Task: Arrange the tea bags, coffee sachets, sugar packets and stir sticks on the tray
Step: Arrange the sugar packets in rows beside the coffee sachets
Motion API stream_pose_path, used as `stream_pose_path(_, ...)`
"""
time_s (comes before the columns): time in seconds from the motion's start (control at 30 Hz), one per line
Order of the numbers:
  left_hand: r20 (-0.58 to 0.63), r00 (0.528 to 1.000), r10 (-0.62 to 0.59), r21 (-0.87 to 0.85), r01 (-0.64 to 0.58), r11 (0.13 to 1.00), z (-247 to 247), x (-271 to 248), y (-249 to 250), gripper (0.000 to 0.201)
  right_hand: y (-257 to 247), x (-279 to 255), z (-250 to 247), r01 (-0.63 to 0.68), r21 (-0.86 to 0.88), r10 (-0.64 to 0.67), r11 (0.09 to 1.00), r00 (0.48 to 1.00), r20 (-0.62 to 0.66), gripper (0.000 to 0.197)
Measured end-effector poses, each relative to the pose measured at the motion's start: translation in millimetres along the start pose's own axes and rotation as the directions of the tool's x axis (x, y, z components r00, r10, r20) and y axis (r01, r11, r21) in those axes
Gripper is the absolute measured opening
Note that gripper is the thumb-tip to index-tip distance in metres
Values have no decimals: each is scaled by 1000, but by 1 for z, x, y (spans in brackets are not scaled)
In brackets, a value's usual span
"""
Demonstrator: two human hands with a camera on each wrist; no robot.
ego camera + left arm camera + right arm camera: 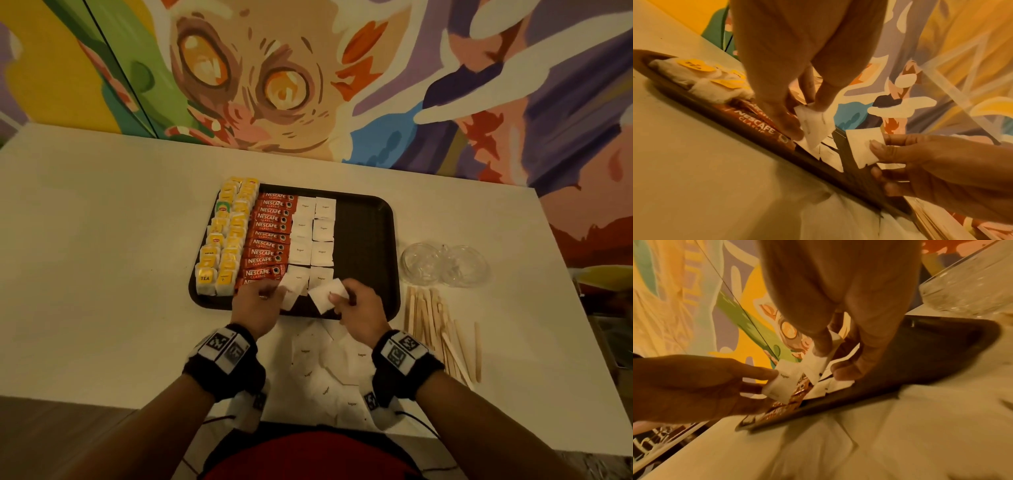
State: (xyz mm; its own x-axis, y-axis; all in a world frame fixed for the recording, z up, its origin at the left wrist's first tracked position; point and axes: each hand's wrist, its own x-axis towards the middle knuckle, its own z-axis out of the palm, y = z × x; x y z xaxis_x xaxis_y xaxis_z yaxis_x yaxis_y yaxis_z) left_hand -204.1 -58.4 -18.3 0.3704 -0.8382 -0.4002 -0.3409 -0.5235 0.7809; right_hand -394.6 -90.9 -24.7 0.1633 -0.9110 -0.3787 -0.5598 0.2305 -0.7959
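A dark tray point(370, 240) on the white table holds two columns of yellow-tagged tea bags point(226, 236) at its left, a column of red coffee sachets point(269, 233) beside them, then two columns of white sugar packets point(313, 236). Over the tray's near edge my left hand point(260, 301) pinches one sugar packet point(291, 294) point(813, 128) point(781, 384). My right hand point(356, 306) pinches another sugar packet point(327, 296) point(816, 366) point(863, 146) just right of it. Several loose sugar packets point(329, 363) lie on the table between my wrists. Wooden stir sticks point(442, 329) lie right of the tray.
Two clear glass dishes point(445, 263) stand on the table right of the tray, behind the sticks. The tray's right third point(363, 222) shows bare dark surface. A painted mural wall point(308, 85) rises behind the table. The table's near edge runs by my body.
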Motion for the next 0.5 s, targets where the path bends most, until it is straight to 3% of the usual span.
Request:
stream_pose_path(0.13, -51, 999, -15, 136, 22, 990, 2, 8, 17, 28, -11, 25, 3, -46, -10, 46, 999, 998, 40, 29)
stream_pose_path(0.37, 125, 988, -88, 357, 38, 933, 1, 28, 14, 26, -7, 45, 10, -114, -133, 111, 985, 993, -31, 29)
stream_pose_path(0.5, 143, 987, -77, 493, -4, 870, 3, 34, 13, 21, -5, 45, 13, -52, -176, 51, 983, 999, -6, 21)
